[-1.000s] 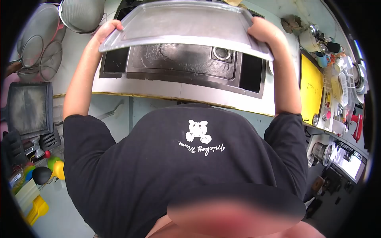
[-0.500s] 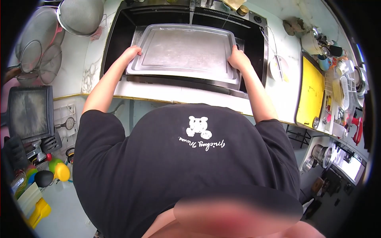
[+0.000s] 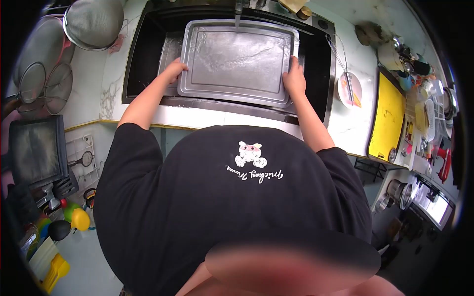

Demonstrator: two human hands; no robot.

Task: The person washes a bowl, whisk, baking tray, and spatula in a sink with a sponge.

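Observation:
A rectangular metal baking tray is held over a dark sink, below the tap. Its surface looks wet, with shiny streaks across the upper part. My left hand is closed on the tray's left edge, and my right hand grips the right edge. The fingers under the tray are hidden.
Right of the sink, a whisk rests in a white bowl. Beyond it is a yellow board near a dish rack. Metal strainers and a dark square pan hang at left.
The tray has shifted slightly right and its face has turned more toward me, with both hands still on its edges. Wet streaks now show on its surface.

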